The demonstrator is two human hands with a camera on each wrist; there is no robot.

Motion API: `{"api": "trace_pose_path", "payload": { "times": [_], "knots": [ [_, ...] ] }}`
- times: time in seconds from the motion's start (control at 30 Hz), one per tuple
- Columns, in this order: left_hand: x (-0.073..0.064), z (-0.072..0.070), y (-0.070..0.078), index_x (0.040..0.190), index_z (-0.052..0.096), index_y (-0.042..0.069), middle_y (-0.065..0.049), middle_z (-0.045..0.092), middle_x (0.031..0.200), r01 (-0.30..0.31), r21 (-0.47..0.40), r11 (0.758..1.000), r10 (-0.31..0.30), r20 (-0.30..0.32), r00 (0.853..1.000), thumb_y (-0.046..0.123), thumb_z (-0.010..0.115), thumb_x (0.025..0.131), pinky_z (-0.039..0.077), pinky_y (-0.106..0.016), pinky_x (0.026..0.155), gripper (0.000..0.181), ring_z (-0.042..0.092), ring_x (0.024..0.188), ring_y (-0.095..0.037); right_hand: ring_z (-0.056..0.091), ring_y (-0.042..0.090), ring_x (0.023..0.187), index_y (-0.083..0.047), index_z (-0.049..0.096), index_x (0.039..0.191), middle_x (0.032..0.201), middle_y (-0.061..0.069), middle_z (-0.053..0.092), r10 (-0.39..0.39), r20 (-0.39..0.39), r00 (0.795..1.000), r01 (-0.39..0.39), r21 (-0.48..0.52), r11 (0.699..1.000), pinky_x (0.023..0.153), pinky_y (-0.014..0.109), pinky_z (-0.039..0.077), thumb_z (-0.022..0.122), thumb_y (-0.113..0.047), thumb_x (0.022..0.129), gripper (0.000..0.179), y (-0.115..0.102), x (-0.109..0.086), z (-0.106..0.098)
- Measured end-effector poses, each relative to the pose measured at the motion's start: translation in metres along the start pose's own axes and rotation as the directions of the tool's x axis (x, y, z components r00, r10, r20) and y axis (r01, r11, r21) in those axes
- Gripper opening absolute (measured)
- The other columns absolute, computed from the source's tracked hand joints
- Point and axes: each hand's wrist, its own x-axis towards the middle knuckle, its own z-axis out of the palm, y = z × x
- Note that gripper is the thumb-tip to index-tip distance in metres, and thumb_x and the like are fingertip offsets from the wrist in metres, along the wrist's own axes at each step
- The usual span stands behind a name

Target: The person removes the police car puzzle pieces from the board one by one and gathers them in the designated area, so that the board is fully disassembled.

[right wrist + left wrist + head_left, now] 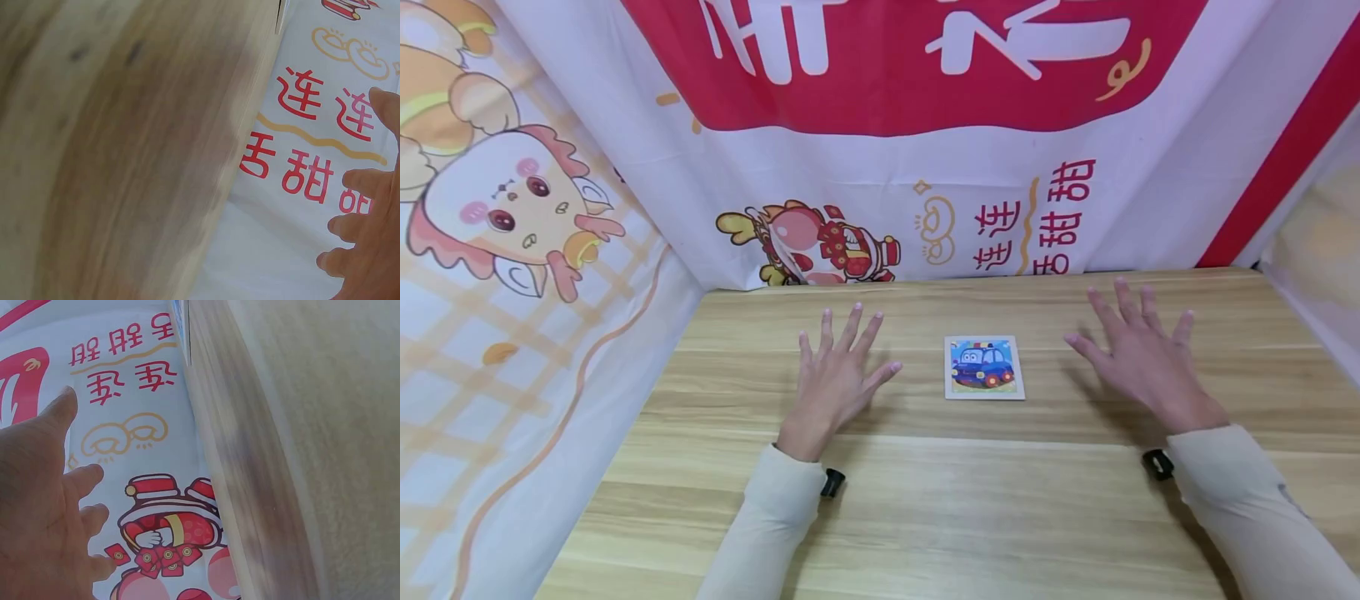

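A small square picture puzzle (984, 367) with a white border lies on the wooden table, showing a blue cartoon police car. To its left is my left hand (837, 379), fingers spread and holding nothing. My right hand (1138, 358) is on the other side, its fingers also spread, with nothing in it. Both hands are apart from the puzzle, palms toward the table. In the left wrist view the left hand (47, 506) shows its palm side. The right wrist view has the right hand (375, 219) at its right edge, partly cut off.
The wood-grain table (940, 500) runs back to a white and red printed cloth (880, 167). Another cloth (512, 333) with a cartoon animal and checks hangs along the left side. Each wrist wears a dark band piece, such as the black clip (832, 482) by the left cuff.
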Motion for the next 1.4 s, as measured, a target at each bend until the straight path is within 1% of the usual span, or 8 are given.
{"api": "trace_pose_path", "payload": {
  "times": [0.2, 0.33, 0.47, 0.63, 0.83, 1.07, 1.23, 1.4],
  "knots": [
    [0.001, 0.002, 0.004, 0.169, 0.015, 0.037, 0.002, 0.005, 0.178, -0.011, -0.024, 1.0, 0.011, 0.017, 1.0, 0.077, 0.032, 0.102, 0.004, -0.072, 0.125, 0.079, -0.004, 0.163, -0.04, -0.012, 0.054, 0.158, -0.011, 0.016, 0.168, 0.174, 0.027, -0.002, -0.007, 0.024, 1.0, 0.006, 0.022, 1.0, 0.107, 0.087, -0.015, 0.034, -0.074, 0.102, 0.093, -0.002, 0.004, 0.001],
    [0.001, 0.003, 0.009, 0.169, 0.014, 0.038, 0.003, 0.004, 0.178, -0.028, -0.03, 0.999, 0.029, 0.033, 0.999, 0.076, 0.032, 0.102, 0.004, -0.07, 0.126, 0.079, -0.003, 0.164, -0.038, -0.008, 0.055, 0.158, -0.009, 0.02, 0.168, 0.173, 0.029, 0.004, -0.021, 0.052, 0.998, 0.018, 0.045, 0.999, 0.108, 0.088, -0.011, 0.038, -0.073, 0.102, 0.094, -0.007, 0.008, 0.0],
    [0.001, 0.005, 0.014, 0.169, 0.011, 0.038, 0.003, 0.004, 0.178, -0.056, -0.015, 0.998, 0.057, 0.048, 0.997, 0.076, 0.031, 0.102, 0.006, -0.069, 0.127, 0.08, -0.001, 0.164, -0.036, 0.001, 0.056, 0.158, -0.009, 0.022, 0.167, 0.172, 0.03, 0.01, -0.04, 0.076, 0.996, 0.035, 0.063, 0.997, 0.111, 0.087, -0.004, 0.04, -0.074, 0.101, 0.095, -0.016, 0.013, 0.0],
    [0.0, 0.008, 0.024, 0.169, 0.008, 0.038, 0.004, 0.005, 0.178, -0.094, -0.015, 0.995, 0.095, 0.097, 0.991, 0.076, 0.031, 0.102, 0.007, -0.068, 0.127, 0.08, 0.003, 0.165, -0.034, 0.013, 0.055, 0.157, -0.008, 0.026, 0.166, 0.172, 0.028, 0.015, -0.073, 0.092, 0.993, 0.066, 0.072, 0.995, 0.114, 0.085, 0.002, 0.044, -0.07, 0.102, 0.092, -0.027, 0.018, 0.002],
    [-0.001, 0.012, 0.037, 0.169, 0.017, 0.033, 0.003, 0.011, 0.177, -0.163, -0.046, 0.986, 0.168, 0.143, 0.975, 0.072, 0.039, 0.103, 0.012, -0.068, 0.127, 0.08, 0.01, 0.164, -0.033, 0.024, 0.052, 0.155, -0.005, 0.033, 0.163, 0.17, 0.028, 0.025, -0.13, 0.079, 0.988, 0.123, 0.085, 0.989, 0.117, 0.082, 0.011, 0.052, -0.06, 0.104, 0.083, -0.043, 0.026, 0.006],
    [0.0, 0.019, 0.053, 0.169, 0.02, 0.029, 0.002, 0.017, 0.177, -0.237, -0.044, 0.971, 0.241, 0.176, 0.954, 0.072, 0.04, 0.102, 0.016, -0.065, 0.127, 0.082, 0.014, 0.164, -0.032, 0.032, 0.051, 0.152, -0.002, 0.04, 0.159, 0.166, 0.029, 0.033, -0.222, 0.084, 0.971, 0.211, 0.121, 0.97, 0.118, 0.072, 0.029, 0.06, -0.047, 0.104, 0.075, -0.059, 0.034, 0.01],
    [-0.001, 0.023, 0.066, 0.169, 0.02, 0.029, 0.004, 0.013, 0.177, -0.28, -0.066, 0.958, 0.288, 0.233, 0.929, 0.071, 0.042, 0.103, 0.015, -0.065, 0.128, 0.082, 0.011, 0.165, -0.029, 0.039, 0.048, 0.15, -0.003, 0.044, 0.157, 0.163, 0.026, 0.041, -0.226, 0.107, 0.968, 0.203, 0.19, 0.961, 0.116, 0.069, 0.035, 0.067, -0.037, 0.102, 0.069, -0.07, 0.04, 0.016],
    [-0.003, 0.024, 0.074, 0.169, 0.02, 0.029, 0.004, 0.012, 0.177, -0.278, -0.119, 0.953, 0.301, 0.286, 0.91, 0.069, 0.045, 0.102, 0.011, -0.063, 0.129, 0.082, 0.008, 0.165, -0.027, 0.044, 0.046, 0.147, -0.005, 0.048, 0.156, 0.16, 0.023, 0.047, -0.237, 0.12, 0.964, 0.21, 0.202, 0.957, 0.112, 0.069, 0.04, 0.07, -0.037, 0.1, 0.067, -0.085, 0.047, 0.025]
  ]
}}
